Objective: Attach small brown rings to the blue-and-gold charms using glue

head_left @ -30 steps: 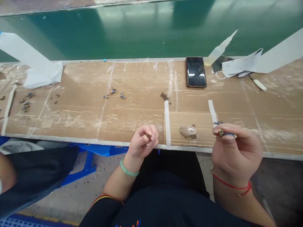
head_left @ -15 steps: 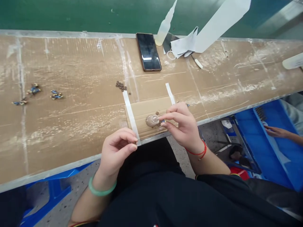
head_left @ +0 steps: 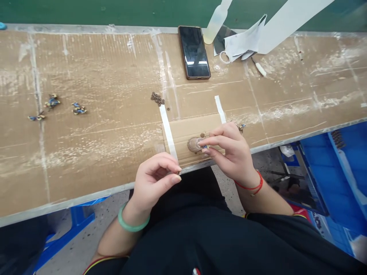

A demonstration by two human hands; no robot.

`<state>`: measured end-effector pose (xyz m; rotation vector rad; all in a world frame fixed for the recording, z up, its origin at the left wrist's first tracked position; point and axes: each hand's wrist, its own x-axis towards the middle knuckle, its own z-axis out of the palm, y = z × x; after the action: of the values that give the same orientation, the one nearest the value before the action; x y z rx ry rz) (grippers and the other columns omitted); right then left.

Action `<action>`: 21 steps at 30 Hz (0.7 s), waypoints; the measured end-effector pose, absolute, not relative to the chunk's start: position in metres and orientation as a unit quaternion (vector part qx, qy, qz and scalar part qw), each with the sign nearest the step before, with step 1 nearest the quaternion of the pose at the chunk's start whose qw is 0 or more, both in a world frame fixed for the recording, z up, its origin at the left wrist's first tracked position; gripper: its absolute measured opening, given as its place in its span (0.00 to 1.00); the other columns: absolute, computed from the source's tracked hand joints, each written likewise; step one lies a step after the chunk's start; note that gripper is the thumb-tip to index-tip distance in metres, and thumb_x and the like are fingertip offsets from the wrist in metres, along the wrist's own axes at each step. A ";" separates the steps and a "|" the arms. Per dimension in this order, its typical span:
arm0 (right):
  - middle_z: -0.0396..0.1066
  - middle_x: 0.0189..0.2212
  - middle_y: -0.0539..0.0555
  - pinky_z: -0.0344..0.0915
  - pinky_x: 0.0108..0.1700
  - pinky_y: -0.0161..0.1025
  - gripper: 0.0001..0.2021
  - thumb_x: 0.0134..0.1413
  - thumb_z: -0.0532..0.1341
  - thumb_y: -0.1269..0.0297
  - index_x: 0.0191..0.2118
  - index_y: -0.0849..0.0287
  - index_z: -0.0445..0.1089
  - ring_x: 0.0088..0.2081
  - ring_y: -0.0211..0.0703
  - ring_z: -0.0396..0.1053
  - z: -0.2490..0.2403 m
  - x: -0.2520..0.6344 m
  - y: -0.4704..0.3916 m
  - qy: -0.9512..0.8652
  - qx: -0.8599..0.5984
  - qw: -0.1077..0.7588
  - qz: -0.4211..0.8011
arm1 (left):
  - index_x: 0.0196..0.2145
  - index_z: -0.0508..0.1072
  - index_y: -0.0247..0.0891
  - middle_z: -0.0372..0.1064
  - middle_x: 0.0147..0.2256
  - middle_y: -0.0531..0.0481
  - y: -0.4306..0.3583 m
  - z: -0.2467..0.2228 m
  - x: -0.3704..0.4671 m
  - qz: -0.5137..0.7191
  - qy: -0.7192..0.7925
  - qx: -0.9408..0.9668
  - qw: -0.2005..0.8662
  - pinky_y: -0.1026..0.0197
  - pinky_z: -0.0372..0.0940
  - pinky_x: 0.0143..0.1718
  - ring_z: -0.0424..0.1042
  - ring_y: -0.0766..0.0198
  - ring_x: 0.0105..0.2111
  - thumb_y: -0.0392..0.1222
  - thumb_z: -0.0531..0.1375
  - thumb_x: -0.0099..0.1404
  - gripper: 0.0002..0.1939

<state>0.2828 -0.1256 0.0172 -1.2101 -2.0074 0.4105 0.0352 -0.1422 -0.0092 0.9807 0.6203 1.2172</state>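
Observation:
My left hand [head_left: 157, 177] is closed in a pinch at the front edge of the table. Between its thumb and fingertip shows a sliver of a small brown piece [head_left: 179, 172], mostly hidden. Over the cardboard pad [head_left: 186, 128], my right hand [head_left: 232, 151] pinches a small blue-and-tan figure [head_left: 205, 146], partly covered by the fingers. The figure is right beside a small clear round dish [head_left: 194, 144]; I cannot tell whether they touch. Brown spots [head_left: 202, 135] lie around the dish. Behind my right hand lies another small figure [head_left: 242, 127].
Small brown rings [head_left: 157, 98] lie in a pile by a white tape strip [head_left: 168, 131]. Several blue-and-tan figures [head_left: 79, 109] lie at the left. Farther back are a phone [head_left: 195, 53], a squeeze bottle [head_left: 215, 25], papers [head_left: 243, 42] and a white-handled tool [head_left: 260, 68]. Blue crates [head_left: 329, 164] stand at the right.
The view has shifted, so the table and both hands appear farther right. Both hands keep their pinches, the right one still by the dish. Another person's hand at the right has left view.

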 end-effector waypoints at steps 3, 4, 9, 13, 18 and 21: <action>0.74 0.36 0.51 0.68 0.47 0.50 0.06 0.72 0.68 0.64 0.47 0.47 0.83 0.40 0.47 0.70 0.017 0.282 -0.126 -0.783 -0.472 0.377 0.146 | 0.36 0.87 0.41 0.77 0.31 0.49 -0.142 -0.008 0.035 0.541 0.275 0.430 0.668 0.65 0.68 0.29 0.72 0.66 0.27 0.42 0.78 0.67 0.05; 0.74 0.36 0.51 0.68 0.47 0.51 0.05 0.72 0.68 0.64 0.47 0.47 0.83 0.39 0.47 0.70 0.017 0.282 -0.126 -0.784 -0.472 0.377 0.141 | 0.36 0.87 0.41 0.77 0.30 0.49 -0.142 -0.008 0.035 0.541 0.276 0.429 0.669 0.65 0.68 0.29 0.72 0.66 0.28 0.43 0.78 0.67 0.06; 0.74 0.36 0.52 0.66 0.47 0.52 0.06 0.71 0.68 0.63 0.46 0.46 0.84 0.38 0.48 0.69 0.019 0.284 -0.128 -0.787 -0.482 0.361 0.137 | 0.33 0.86 0.40 0.77 0.30 0.48 -0.141 -0.006 0.035 0.534 0.293 0.434 0.664 0.65 0.68 0.27 0.71 0.66 0.27 0.47 0.78 0.66 0.10; 0.75 0.36 0.52 0.66 0.46 0.52 0.05 0.71 0.69 0.63 0.46 0.45 0.84 0.38 0.48 0.70 0.021 0.287 -0.130 -0.786 -0.486 0.365 0.113 | 0.33 0.86 0.40 0.76 0.29 0.48 -0.142 -0.007 0.035 0.534 0.302 0.437 0.658 0.65 0.68 0.27 0.70 0.66 0.26 0.48 0.78 0.66 0.11; 0.77 0.37 0.52 0.67 0.45 0.51 0.05 0.71 0.69 0.64 0.46 0.47 0.83 0.39 0.48 0.71 0.020 0.289 -0.131 -0.792 -0.481 0.365 0.091 | 0.34 0.87 0.41 0.76 0.29 0.48 -0.142 -0.008 0.035 0.544 0.292 0.437 0.654 0.66 0.69 0.28 0.71 0.67 0.26 0.45 0.78 0.66 0.08; 0.77 0.36 0.53 0.68 0.44 0.52 0.04 0.71 0.69 0.61 0.44 0.46 0.83 0.39 0.49 0.72 0.018 0.290 -0.130 -0.784 -0.489 0.375 0.079 | 0.33 0.86 0.40 0.76 0.29 0.48 -0.143 -0.008 0.036 0.545 0.298 0.434 0.653 0.65 0.68 0.28 0.71 0.67 0.26 0.46 0.78 0.66 0.09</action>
<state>0.2899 -0.1305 0.0178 -1.2506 -2.0052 0.2025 0.0361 -0.1429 -0.0076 0.9840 0.6756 1.2370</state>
